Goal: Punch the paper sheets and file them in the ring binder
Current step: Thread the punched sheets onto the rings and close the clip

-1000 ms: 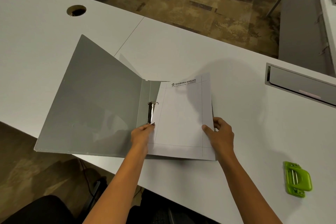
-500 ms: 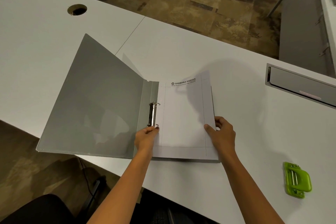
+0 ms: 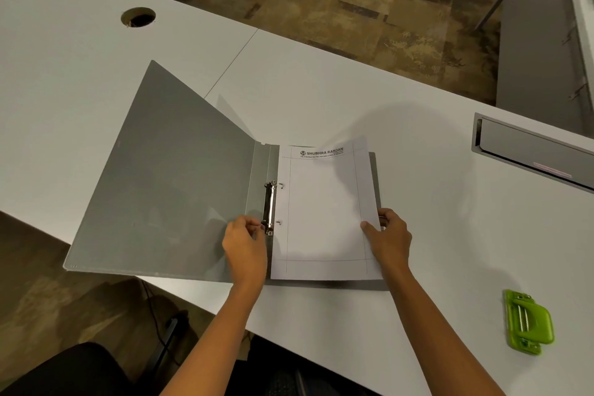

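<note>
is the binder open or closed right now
Open: the ring binder has its front cover swung out to the left, baring the ring mechanism, with the paper sheets on the right half.

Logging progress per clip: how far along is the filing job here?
Done: the sheets show two punched holes with rings through them; the green punch lies aside. In hand: the left hand pinches the lower end of the ring mechanism, the right hand grips the sheets' right edge. Left: closing the binder cover, which stands open; whether the rings are shut is unclear.
</note>
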A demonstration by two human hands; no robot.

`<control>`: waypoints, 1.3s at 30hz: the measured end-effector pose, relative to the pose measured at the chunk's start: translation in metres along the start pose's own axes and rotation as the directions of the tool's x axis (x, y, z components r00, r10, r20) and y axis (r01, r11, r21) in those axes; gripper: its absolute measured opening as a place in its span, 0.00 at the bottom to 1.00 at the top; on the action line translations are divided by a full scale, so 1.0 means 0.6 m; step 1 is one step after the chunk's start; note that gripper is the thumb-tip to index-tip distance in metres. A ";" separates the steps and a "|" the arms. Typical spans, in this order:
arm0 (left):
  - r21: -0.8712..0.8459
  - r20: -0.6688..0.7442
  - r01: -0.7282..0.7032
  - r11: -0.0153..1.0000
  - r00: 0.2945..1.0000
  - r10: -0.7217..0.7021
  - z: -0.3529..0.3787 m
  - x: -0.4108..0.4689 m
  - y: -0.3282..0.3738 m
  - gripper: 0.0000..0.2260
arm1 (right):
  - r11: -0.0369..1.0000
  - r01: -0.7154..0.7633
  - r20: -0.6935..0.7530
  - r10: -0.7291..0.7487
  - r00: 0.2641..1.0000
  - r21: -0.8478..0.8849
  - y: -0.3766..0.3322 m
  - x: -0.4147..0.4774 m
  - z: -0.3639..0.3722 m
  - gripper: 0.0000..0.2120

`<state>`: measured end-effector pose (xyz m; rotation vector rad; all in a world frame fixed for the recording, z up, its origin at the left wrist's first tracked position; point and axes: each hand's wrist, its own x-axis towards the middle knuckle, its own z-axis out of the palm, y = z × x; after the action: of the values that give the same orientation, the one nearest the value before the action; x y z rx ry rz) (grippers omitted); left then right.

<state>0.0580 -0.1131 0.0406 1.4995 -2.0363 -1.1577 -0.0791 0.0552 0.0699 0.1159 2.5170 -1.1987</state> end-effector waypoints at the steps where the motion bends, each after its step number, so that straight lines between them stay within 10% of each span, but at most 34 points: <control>1: -0.008 0.000 -0.021 1.000 1.000 0.021 0.000 0.001 -0.002 0.05 | 1.000 -0.012 -0.009 0.012 1.000 -0.010 0.001 0.002 0.002 0.17; 8: -0.065 0.029 -0.066 0.996 0.997 0.068 0.003 0.007 -0.017 0.09 | 0.956 0.023 -0.172 -0.076 0.982 -0.292 -0.009 -0.014 0.036 0.18; 14: -0.064 0.039 -0.149 0.987 0.988 0.152 0.003 0.020 -0.024 0.08 | 0.954 0.298 0.077 -0.298 0.951 0.011 -0.022 -0.051 0.099 0.08; 39: -0.182 0.079 -0.046 0.982 0.995 0.061 0.017 0.045 -0.044 0.08 | 0.964 0.177 0.231 -0.221 0.947 0.197 -0.013 -0.047 0.221 0.05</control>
<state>0.0569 -0.1363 0.0091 1.3227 -1.9532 -1.3644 -0.0178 -0.0489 0.0082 -0.2409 2.2413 -1.4144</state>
